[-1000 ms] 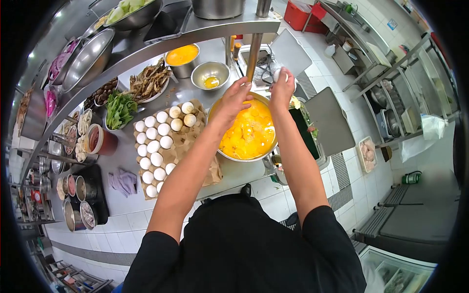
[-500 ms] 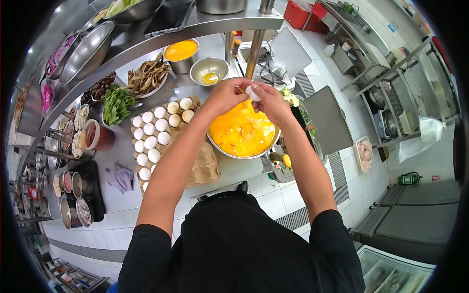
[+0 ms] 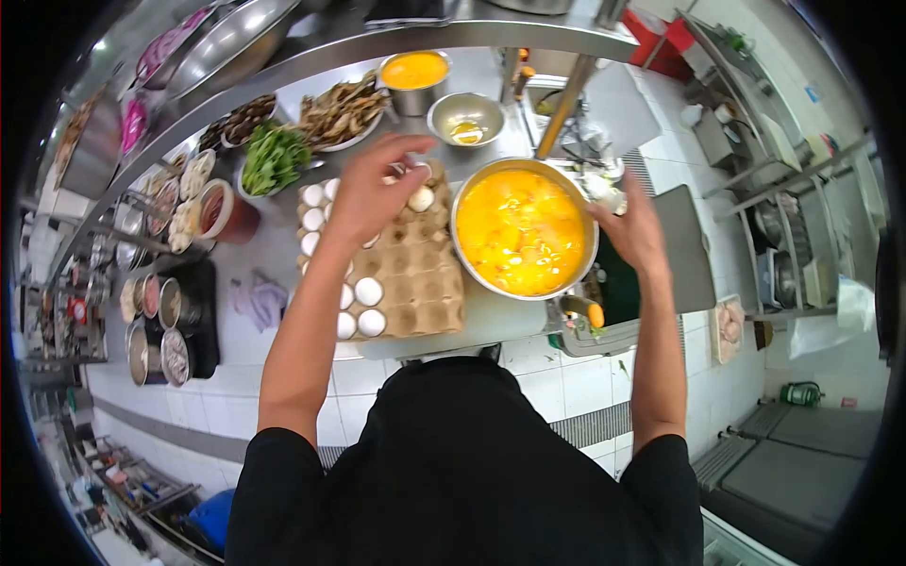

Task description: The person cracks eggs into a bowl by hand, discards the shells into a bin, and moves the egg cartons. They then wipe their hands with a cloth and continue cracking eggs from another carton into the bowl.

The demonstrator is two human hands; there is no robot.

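A big steel bowl (image 3: 461, 247) full of cracked yolks (image 3: 524, 231) stands at the counter's front edge. Left of it lies a brown cardboard egg tray (image 3: 420, 283) with white eggs (image 3: 368, 292) at its near and far ends. My left hand (image 3: 370, 193) reaches over the tray's far end, its fingers curled down onto an egg there; the grip is hidden. My right hand (image 3: 630, 226) is out to the right of the bowl, above a bin, with a white eggshell (image 3: 604, 191) at its fingertips.
Behind the bowl sit a small steel bowl (image 3: 465, 118) with one yolk and a pot of orange liquid (image 3: 413, 68). Greens (image 3: 274, 156), fried fish (image 3: 340, 108), a purple cloth (image 3: 255, 297) and small containers (image 3: 165, 321) fill the left. A shelf post (image 3: 566, 104) rises behind the bowl.
Both hands were together over the bowl with an egg. Now they are apart: the left has gone to the egg tray, the right has swung out past the bowl's right side.
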